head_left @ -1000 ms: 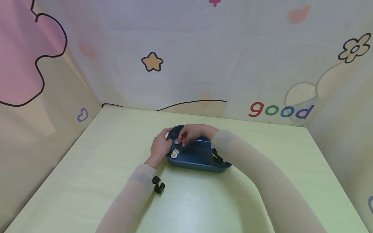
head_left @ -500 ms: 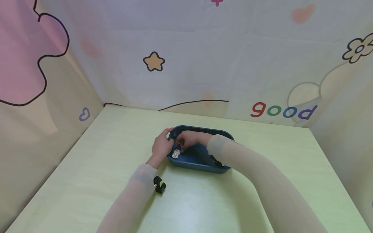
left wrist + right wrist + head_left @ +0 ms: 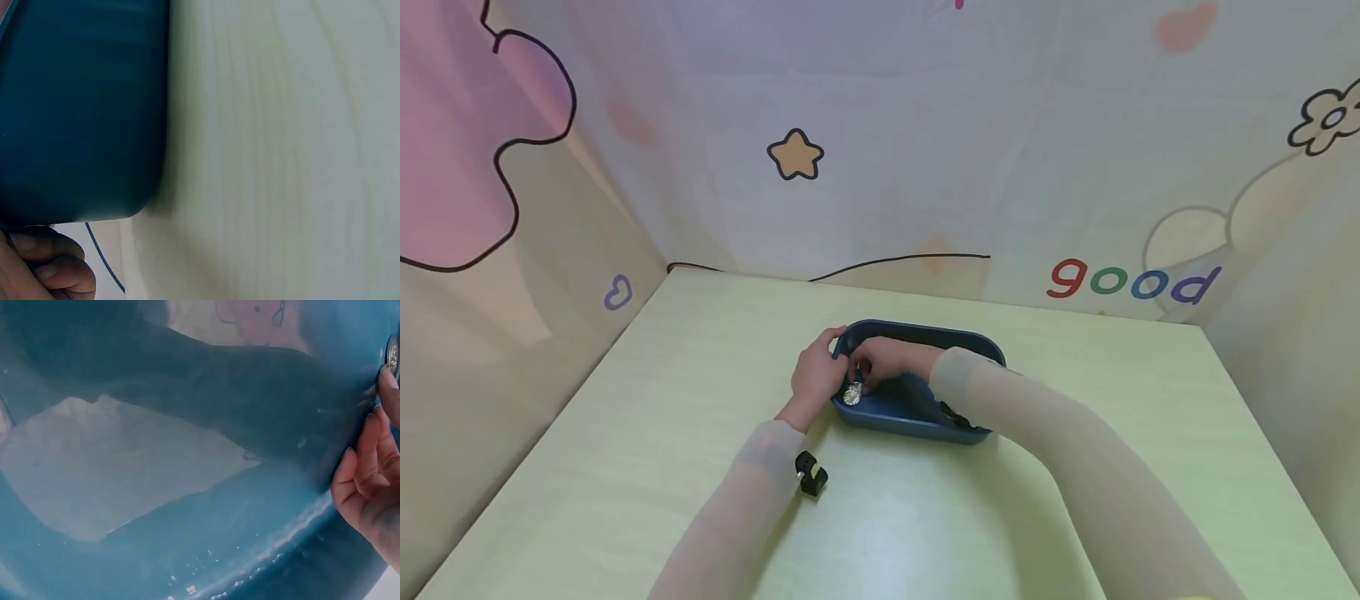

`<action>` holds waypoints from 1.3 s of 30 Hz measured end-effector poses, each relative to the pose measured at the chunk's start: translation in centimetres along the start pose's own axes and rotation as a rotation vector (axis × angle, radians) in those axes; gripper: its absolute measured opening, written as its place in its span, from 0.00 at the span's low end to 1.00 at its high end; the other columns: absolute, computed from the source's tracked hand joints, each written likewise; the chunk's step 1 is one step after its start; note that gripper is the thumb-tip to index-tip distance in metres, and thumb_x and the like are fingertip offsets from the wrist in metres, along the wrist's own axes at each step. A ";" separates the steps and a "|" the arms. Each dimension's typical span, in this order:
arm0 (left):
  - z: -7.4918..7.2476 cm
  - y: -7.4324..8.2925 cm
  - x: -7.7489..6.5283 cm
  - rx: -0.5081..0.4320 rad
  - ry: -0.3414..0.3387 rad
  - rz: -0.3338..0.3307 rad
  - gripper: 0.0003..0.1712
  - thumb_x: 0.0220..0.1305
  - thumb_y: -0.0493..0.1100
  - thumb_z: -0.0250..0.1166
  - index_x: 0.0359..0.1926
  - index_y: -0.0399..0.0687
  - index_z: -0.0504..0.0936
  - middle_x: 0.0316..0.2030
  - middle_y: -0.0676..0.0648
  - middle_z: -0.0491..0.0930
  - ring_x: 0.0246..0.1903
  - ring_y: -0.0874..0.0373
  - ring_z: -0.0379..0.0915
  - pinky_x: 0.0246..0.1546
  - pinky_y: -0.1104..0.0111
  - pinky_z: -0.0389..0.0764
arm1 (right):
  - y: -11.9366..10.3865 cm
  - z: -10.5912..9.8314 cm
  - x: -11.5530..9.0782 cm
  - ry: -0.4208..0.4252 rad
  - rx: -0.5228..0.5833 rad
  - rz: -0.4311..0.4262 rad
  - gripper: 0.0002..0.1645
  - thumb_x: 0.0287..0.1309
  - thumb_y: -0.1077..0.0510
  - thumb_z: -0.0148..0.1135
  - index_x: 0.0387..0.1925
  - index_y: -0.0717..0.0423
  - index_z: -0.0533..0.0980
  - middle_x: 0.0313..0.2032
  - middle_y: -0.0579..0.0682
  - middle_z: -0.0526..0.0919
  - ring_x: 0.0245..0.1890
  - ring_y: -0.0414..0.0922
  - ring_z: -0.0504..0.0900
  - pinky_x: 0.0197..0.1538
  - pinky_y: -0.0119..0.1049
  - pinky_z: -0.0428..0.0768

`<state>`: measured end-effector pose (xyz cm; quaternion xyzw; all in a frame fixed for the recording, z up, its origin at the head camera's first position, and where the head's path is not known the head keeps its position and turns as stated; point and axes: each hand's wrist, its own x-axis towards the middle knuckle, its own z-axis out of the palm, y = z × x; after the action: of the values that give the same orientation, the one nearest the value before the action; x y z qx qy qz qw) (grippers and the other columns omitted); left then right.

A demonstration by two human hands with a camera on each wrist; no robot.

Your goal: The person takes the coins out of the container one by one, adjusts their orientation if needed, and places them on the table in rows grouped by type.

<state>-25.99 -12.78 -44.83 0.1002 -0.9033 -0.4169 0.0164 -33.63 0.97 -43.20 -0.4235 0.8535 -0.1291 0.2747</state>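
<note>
A dark blue tray [image 3: 895,427] with rounded corners and raised walls sits on the table. My left hand [image 3: 816,375] grips its left end, thumb over the rim and fingers outside the wall. In the left wrist view, curled fingers [image 3: 56,262] show beside the tray's end. My right hand [image 3: 880,360] reaches inside with bent fingers at the left end. Small shiny silvery discs [image 3: 852,394] with a ray pattern lie there, partly hidden by it. In the right wrist view, a fingertip meets one disc [image 3: 392,356]; I cannot tell if it is pinched.
The pale green table [image 3: 700,467] stretches around the tray. Printed cloth walls [image 3: 895,167] enclose its back and sides. Each wrist wears a small black camera, such as the left camera [image 3: 811,474].
My right hand has dipped lower into the tray and come slightly nearer the front discs, covering the disc farther back. My left hand keeps its hold on the tray's end.
</note>
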 end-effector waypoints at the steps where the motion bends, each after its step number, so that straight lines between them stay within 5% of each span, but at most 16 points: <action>1: 0.0 0.0 0.0 0.000 -0.002 0.002 0.33 0.65 0.36 0.56 0.72 0.56 0.74 0.15 0.54 0.60 0.16 0.60 0.57 0.18 0.71 0.54 | 0.0 0.0 0.0 0.005 -0.010 -0.002 0.12 0.59 0.63 0.71 0.45 0.60 0.83 0.31 0.49 0.81 0.31 0.38 0.75 0.39 0.25 0.71; 15: -0.1 -0.1 -0.1 -0.012 -0.005 0.010 0.33 0.66 0.37 0.55 0.72 0.56 0.73 0.14 0.55 0.60 0.15 0.61 0.55 0.17 0.71 0.53 | -0.6 0.3 0.4 0.020 -0.061 0.022 0.11 0.60 0.64 0.70 0.44 0.60 0.81 0.34 0.52 0.83 0.34 0.41 0.76 0.44 0.30 0.76; 29: 0.1 0.1 -0.1 0.013 0.004 0.006 0.32 0.66 0.37 0.56 0.71 0.56 0.74 0.15 0.54 0.61 0.16 0.60 0.58 0.18 0.71 0.55 | 0.2 -0.1 0.3 0.024 0.078 0.044 0.03 0.62 0.66 0.65 0.32 0.59 0.80 0.29 0.45 0.79 0.31 0.38 0.74 0.40 0.26 0.71; 39: 0.2 -0.1 0.1 0.031 0.020 0.005 0.32 0.66 0.38 0.57 0.71 0.56 0.74 0.18 0.53 0.61 0.19 0.59 0.61 0.19 0.70 0.56 | 0.9 -1.4 -0.8 0.002 0.120 0.108 0.06 0.67 0.64 0.61 0.34 0.59 0.82 0.31 0.48 0.83 0.30 0.38 0.78 0.35 0.27 0.76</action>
<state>-26.12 -12.75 -45.06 0.1022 -0.9096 -0.4019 0.0250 -34.65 2.16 -42.15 -0.3595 0.8662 -0.1652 0.3052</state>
